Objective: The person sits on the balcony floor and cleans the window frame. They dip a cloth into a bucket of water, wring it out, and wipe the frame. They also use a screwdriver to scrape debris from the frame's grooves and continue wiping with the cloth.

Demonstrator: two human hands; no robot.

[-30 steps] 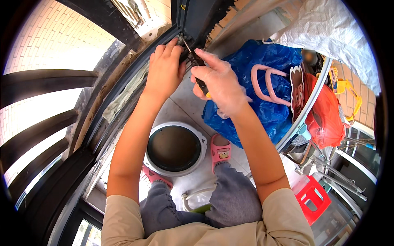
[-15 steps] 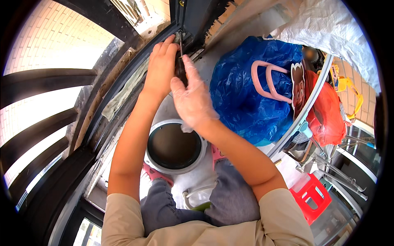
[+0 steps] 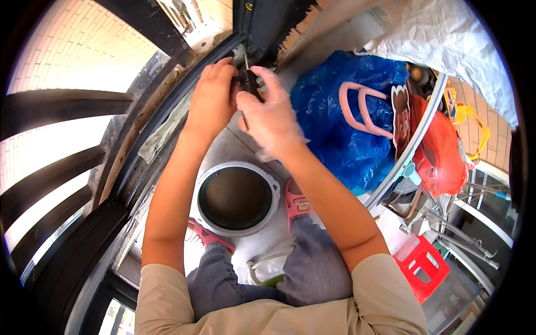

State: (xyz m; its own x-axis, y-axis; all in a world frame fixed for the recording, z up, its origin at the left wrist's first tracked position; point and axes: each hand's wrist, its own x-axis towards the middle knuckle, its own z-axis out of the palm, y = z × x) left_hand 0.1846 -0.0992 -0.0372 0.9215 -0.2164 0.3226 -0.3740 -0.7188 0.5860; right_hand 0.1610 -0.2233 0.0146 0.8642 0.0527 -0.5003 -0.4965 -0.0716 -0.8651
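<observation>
Left hand (image 3: 211,99): upper centre of the frame, fingers curled on a small dark tool (image 3: 249,82) at the dark window frame (image 3: 167,106).
Right hand (image 3: 269,114): clear glove, touching the tool.
Below: round white drum opening (image 3: 237,199).
Right: blue plastic bag (image 3: 346,128), pink handles (image 3: 357,109).

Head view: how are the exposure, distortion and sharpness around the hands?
Head view: fisheye bends the dark window bars toward the rim; the bright brick wall outside is nearly washed out. Left hand and gloved right hand are evenly lit and fairly sharp, but the dark tool between them is hard to make out.
</observation>
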